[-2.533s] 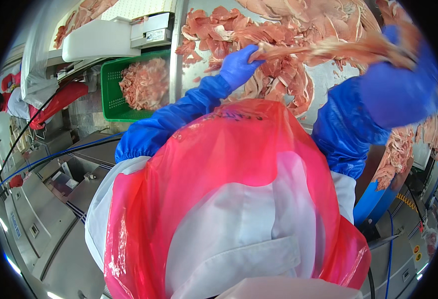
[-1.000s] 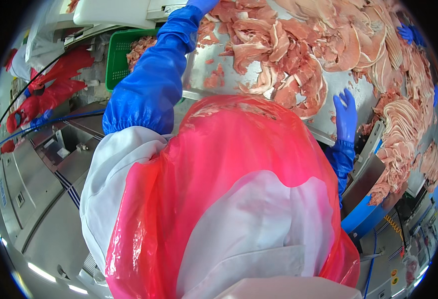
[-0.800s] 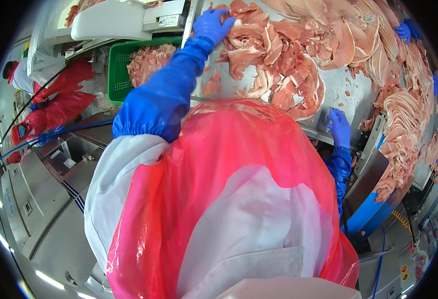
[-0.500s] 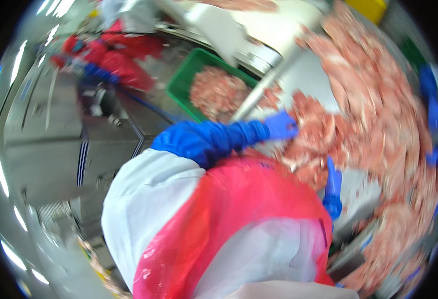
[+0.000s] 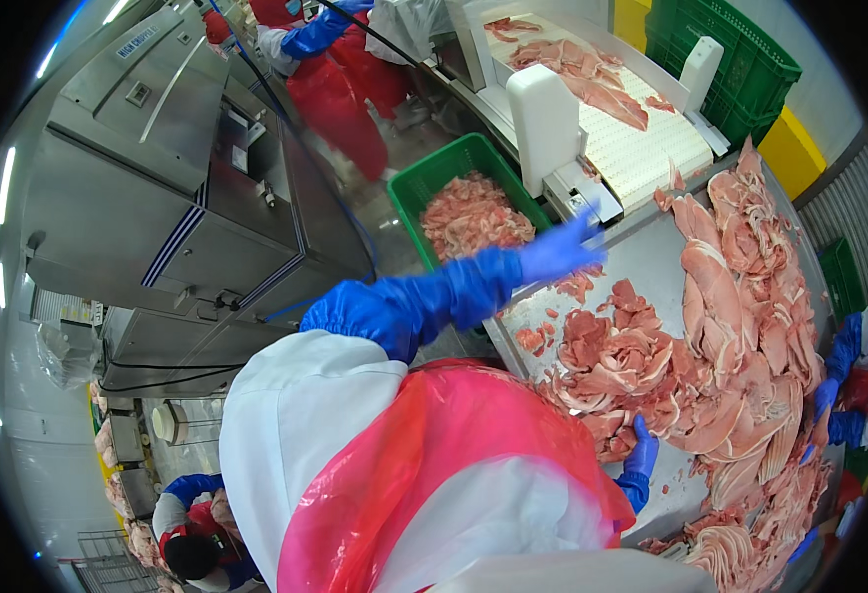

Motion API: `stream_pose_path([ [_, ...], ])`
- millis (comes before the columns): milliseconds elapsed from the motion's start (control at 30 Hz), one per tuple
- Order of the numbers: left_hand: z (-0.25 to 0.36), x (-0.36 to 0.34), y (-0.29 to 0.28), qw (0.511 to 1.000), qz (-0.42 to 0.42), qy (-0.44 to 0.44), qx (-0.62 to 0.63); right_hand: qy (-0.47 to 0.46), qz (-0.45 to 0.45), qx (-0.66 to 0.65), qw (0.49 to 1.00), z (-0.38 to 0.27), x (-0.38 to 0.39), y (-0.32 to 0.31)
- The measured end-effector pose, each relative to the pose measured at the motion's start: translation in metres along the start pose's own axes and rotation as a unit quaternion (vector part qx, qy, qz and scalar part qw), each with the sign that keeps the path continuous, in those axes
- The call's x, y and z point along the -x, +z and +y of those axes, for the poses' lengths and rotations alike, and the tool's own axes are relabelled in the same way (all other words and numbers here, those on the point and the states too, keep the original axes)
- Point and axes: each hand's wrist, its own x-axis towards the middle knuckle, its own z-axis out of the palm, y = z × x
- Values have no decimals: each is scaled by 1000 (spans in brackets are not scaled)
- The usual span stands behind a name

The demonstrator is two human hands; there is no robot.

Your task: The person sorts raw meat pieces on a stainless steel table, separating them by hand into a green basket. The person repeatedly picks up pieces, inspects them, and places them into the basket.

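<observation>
The blurred left hand (image 5: pixel 557 251) in a blue glove, right of the frame's centre, has fingers spread and empty near a rectangular green plastic crate (image 5: pixel 444 164) of pink meat scraps (image 5: pixel 476 217). At lower right, the blue-gloved right hand (image 5: pixel 642 453) touches pink raw meat slices (image 5: pixel 632 361) heaped on the silver metal desk (image 5: pixel 642 265); whether its fingers grip, I cannot tell.

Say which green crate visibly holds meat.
The crate nearest the left hand: meat pieces show inside it, while the stacked crates and far-right crate show none.
</observation>
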Motion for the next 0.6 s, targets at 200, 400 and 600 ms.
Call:
stream_pose_path([
  [200, 157, -53, -93, 958, 204, 178, 94, -27, 34, 0, 999, 9, -7, 1],
  [400, 70, -55, -51, 986, 27, 19, 162, -109, 111, 61, 986, -10, 14, 25],
  [600, -70, -39, 45, 972, -206, -114, 24, -100, 89, -3, 991, -96, 72, 116],
])
